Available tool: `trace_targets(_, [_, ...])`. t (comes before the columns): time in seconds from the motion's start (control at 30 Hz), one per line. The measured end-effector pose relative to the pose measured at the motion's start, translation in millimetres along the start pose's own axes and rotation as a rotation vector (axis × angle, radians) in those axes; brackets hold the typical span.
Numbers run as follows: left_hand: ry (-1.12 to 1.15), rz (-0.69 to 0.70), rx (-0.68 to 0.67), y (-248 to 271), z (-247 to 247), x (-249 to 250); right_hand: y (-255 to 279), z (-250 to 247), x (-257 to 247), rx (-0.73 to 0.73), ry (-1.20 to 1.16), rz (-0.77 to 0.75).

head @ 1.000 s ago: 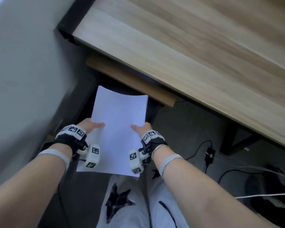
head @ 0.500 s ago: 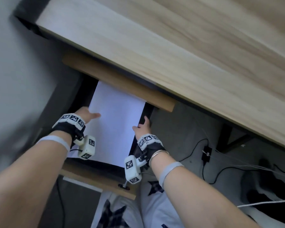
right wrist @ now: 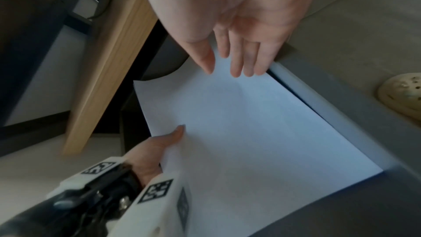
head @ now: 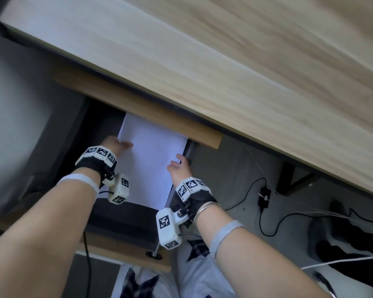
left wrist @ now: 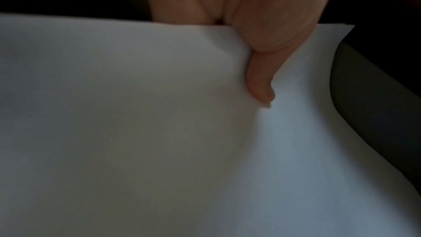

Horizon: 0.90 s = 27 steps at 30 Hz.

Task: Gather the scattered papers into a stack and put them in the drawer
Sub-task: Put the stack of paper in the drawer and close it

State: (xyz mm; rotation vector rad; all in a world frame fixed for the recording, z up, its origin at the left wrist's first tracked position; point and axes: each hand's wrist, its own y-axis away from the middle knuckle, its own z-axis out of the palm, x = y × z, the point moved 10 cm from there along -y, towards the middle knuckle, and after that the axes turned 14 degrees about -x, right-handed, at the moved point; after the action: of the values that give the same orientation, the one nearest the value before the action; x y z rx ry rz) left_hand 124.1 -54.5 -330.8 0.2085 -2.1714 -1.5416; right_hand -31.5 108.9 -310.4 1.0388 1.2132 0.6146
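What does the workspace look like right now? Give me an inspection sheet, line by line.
Surface: wooden desk top, nothing seen on the part in view.
Job's things: paper stack lying in the open drawer, far end under the desk edge.
Clutter: nothing seen.
Grippers: left hand pinches the stack's left edge, thumb on top; right hand open, fingers straight at the right edge.
Cables: black cable and adapter, white cable on the floor.
Surroundings: grey floor, dark shoe.
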Motion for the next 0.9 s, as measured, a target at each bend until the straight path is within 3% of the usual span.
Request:
trace_targets(0.4, [0.231,0.119,0.100,-15.3,-1.2,-1.3,-10.6,-4.7,2.1,0.028,0.159,-0.027])
trace_targets(0.57, [0.262,0.151,0.150,-4.6,-12.3,-8.4,-8.2,0.8,-3.0,-0.037,0.173,-0.012])
trace_targets(0.7, [0.417,0.163,0.122,7.6,-8.2,-8.5,4.7,-3.4,-23.9,-0.037,0.151,-0.024])
trace_targets(0.9, [0.580,0.160,0.083,43.3,-1.4,-25.3,54.2,5.0,-90.2,-0.069,0.336,-0.200])
